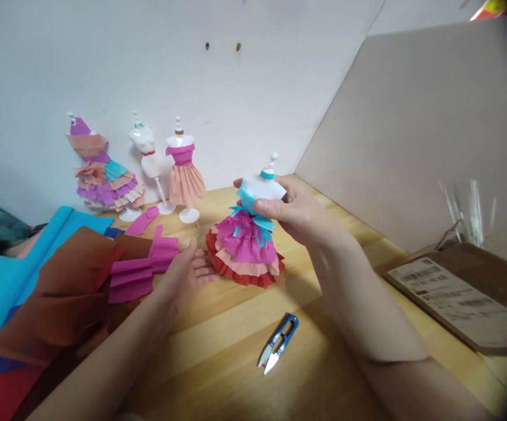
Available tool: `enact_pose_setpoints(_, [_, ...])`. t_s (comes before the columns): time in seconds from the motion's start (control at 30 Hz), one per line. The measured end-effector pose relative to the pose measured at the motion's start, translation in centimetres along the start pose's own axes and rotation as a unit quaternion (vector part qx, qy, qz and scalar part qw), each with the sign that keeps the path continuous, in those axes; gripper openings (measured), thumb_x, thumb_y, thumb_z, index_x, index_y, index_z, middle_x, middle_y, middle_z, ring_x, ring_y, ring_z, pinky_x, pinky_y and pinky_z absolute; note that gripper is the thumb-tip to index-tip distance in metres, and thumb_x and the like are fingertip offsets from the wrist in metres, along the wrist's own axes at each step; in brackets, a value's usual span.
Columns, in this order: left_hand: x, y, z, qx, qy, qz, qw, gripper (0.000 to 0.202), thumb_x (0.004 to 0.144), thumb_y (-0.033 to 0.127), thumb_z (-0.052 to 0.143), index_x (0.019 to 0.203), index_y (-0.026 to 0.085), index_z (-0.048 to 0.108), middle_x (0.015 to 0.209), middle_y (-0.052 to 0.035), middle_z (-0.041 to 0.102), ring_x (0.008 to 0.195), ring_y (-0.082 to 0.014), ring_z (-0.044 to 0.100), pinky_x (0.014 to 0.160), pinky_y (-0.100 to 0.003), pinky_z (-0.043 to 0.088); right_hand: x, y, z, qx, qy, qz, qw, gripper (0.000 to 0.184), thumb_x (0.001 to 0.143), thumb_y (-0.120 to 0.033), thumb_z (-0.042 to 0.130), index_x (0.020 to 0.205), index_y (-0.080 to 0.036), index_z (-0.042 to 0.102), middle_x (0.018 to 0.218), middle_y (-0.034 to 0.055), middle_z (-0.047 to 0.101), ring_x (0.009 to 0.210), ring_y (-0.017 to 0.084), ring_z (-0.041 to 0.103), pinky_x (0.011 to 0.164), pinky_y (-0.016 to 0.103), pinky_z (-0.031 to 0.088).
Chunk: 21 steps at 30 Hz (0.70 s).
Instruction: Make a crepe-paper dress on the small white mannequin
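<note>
My right hand [295, 210] is wrapped round the upper body of a small white dress form [259, 187], thumb across its front. The form wears a turquoise paper bodice and a tiered crepe-paper skirt [248, 245] in magenta, peach and red. Beside the skirt's left edge, my left hand [196, 269] has its fingers extended and holds nothing; whether it touches the hem I cannot tell. Thread snips [278, 344] with a blue handle lie on the wooden table [218, 339] in front of the skirt.
Three more miniature dress forms [180, 169] stand against the white wall, two of them in paper dresses. Brown crepe paper [73, 286], turquoise sheets [55, 234] and magenta pieces [133, 280] heap up at left. A cardboard box [459, 292] with a label sits at right.
</note>
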<state>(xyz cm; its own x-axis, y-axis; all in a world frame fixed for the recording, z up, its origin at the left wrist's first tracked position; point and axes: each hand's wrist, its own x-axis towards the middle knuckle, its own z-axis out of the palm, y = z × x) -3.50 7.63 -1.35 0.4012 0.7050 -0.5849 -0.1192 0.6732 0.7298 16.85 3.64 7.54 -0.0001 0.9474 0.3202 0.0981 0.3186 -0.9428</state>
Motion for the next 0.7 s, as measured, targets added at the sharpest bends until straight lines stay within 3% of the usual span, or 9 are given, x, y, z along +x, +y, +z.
enact_pose_setpoints(0.13, [-0.9,-1.5,1.2,-0.032,-0.082,-0.021,0.996,0.05,0.092,0.057,0.04,0.115,0.016,0.058,0.106,-0.0147,0.071,0.091,-0.0207,0.069,0.088,-0.035,0.052,0.2,0.4,0.1,-0.021,0.03,-0.028,0.999,0.039,0.068,-0.053,0.08,0.088,-0.021,0.071,0.081,0.0011,0.065,0.078,0.018,0.059,0.067,0.027,0.048])
enact_pose_setpoints(0.3, [-0.8,-2.3,2.1,-0.092,-0.067,-0.055,0.992,0.061,0.093,0.059,0.033,0.126,0.011,0.051,0.118,-0.0214,0.066,0.102,-0.0267,0.067,0.097,-0.041,0.047,0.3,0.6,0.1,-0.012,0.051,-0.018,0.998,0.042,0.063,-0.056,0.082,0.083,-0.02,0.071,0.077,0.0007,0.063,0.07,0.016,0.057,0.062,0.027,0.048])
enact_pose_setpoints(0.47, [-0.3,-2.7,2.0,-0.16,-0.085,-0.067,0.981,0.048,0.097,0.047,0.027,0.109,0.009,0.055,0.1,-0.0199,0.069,0.088,-0.0266,0.069,0.089,-0.043,0.05,0.7,0.8,-0.3,0.029,0.093,-0.01,0.995,0.044,0.057,-0.053,0.086,0.084,-0.022,0.074,0.08,0.0011,0.065,0.07,0.016,0.059,0.067,0.03,0.053])
enact_pose_setpoints(0.6, [-0.3,-3.0,1.7,-0.161,-0.112,-0.053,0.979,0.032,0.097,0.028,0.035,0.091,0.009,0.06,0.078,-0.013,0.068,0.069,-0.0199,0.067,0.074,-0.035,0.053,1.3,1.0,-0.4,0.075,0.13,0.001,0.989,0.045,0.051,-0.047,0.09,0.083,-0.018,0.075,0.086,0.0043,0.068,0.075,0.017,0.061,0.073,0.032,0.054])
enact_pose_setpoints(0.7, [-0.4,-3.2,1.6,-0.167,-0.129,-0.018,0.977,0.016,0.091,0.014,0.046,0.084,0.01,0.06,0.072,-0.009,0.067,0.063,-0.0173,0.066,0.065,-0.031,0.053,1.7,1.4,-0.4,0.085,0.172,-0.007,0.981,0.045,0.046,-0.045,0.092,0.079,-0.019,0.075,0.084,0.004,0.068,0.075,0.018,0.062,0.069,0.031,0.054])
